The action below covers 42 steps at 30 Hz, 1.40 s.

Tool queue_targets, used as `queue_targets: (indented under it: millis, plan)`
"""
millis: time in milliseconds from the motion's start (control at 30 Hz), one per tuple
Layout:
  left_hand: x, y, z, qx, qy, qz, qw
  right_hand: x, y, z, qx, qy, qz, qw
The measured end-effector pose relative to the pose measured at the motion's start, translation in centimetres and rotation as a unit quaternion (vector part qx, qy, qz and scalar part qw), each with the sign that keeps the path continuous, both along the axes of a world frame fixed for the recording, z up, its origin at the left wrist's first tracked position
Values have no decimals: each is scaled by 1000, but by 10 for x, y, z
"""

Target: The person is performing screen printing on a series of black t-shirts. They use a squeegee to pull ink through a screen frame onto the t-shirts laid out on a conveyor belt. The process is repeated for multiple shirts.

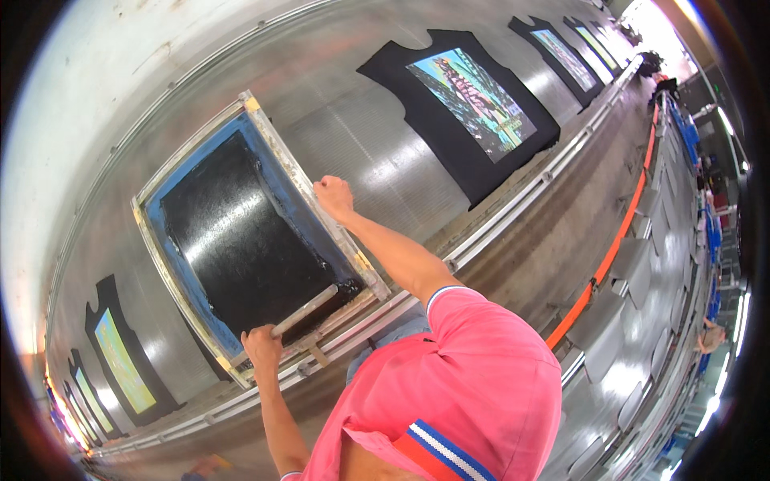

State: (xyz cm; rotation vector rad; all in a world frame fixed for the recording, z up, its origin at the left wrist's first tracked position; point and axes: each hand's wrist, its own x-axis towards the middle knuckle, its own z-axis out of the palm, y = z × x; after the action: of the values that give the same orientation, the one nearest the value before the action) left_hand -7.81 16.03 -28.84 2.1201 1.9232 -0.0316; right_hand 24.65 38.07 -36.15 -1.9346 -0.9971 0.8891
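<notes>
Okay, left hand (261,349): wrapped narrow around the near-left end of the pale bar (305,311), by the near-left corner of the frame (279,144).
Right hand (333,196): curled narrow at the frame's right side, touching; clamped on or only resting, cannot tell.
Pale bar: held in left grip, slanting away to the right across the near end of the black coating (233,224).
Frame: ahead of left grip, left of right grip, over the grey table (377,160); pale, stained, four-sided.
Black coating: inside frame, ahead of left grip; glossy, with a blue border (233,128) around.
Near printed black piece (473,104): right of right grip, apart from frame; multicolour panel on front.
Far printed black piece (565,60): farther right of right grip, same row.
Yellow-green printed piece (124,361): left of left grip, beyond the frame.
Metal rail (505,214): along near table edge, on the body side of both grips.
Orange strip (616,238): well right of right grip, past the rail.
Pink shirt (481,361): body side of both grips; striped trim.
</notes>
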Motion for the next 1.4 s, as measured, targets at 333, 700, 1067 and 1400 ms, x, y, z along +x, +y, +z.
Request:
queue_targets:
  millis: [333,700,1067,1400]
  plan:
    - [-17,16,3,-31,-1,-27,999,-24,8,6,-5,-1,2,1000]
    - [-26,21,18,-34,-20,-19,999,-46,10,-7,-29,-33,-2,999]
    - [-21,13,28,-98,-73,-54,991,-23,-2,-3,-63,-106,34,992]
    - [-9,-184,19,65,-11,18,998,-112,-66,-18,-95,-85,178,976]
